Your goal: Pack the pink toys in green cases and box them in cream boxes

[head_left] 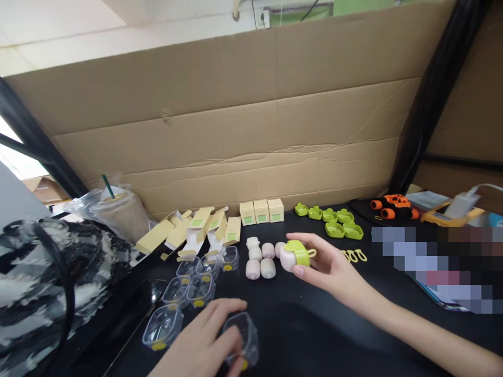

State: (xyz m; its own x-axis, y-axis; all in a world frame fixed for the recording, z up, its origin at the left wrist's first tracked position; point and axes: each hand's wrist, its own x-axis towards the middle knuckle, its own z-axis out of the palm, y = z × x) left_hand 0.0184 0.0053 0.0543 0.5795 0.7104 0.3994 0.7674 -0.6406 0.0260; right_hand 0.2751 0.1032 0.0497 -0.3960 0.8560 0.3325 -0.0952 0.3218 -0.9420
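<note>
Near edge of the black tabletop (pixel 314 335): left hand (pixel 204 340) lies palm down, fingers curled over a clear plastic square case (pixel 245 340) with a yellow sticker, pressing it to the surface.

Just left of it, a loose cluster of matching clear plastic cases (pixel 188 290) runs back toward the middle, each with a yellow dot.

Right hand (pixel 326 264) hovers mid-table, thumb and fingers pinched around a small pale pink rounded gadget with a lime-green clip (pixel 294 255), held just above the surface.

Touching distance left of that, a group of pale pink rounded pieces (pixel 261 259) lies in two short rows.

Right of the hand, yellow loop straps (pixel 356 256) lie flat.

Farther back: open cream cardboard cartons (pixel 196 230) scattered left of centre, three closed cream boxes with green labels (pixel 261 211) upright in a row, lime-green plastic shells (pixel 334 220) grouped to their right.

Far right corner: orange-and-black toy binoculars (pixel 393 206).

Far left edge: iced drink cup in a plastic bag (pixel 118 212).

Corrugated cardboard wall (pixel 251 131) stands along the back edge.
</note>
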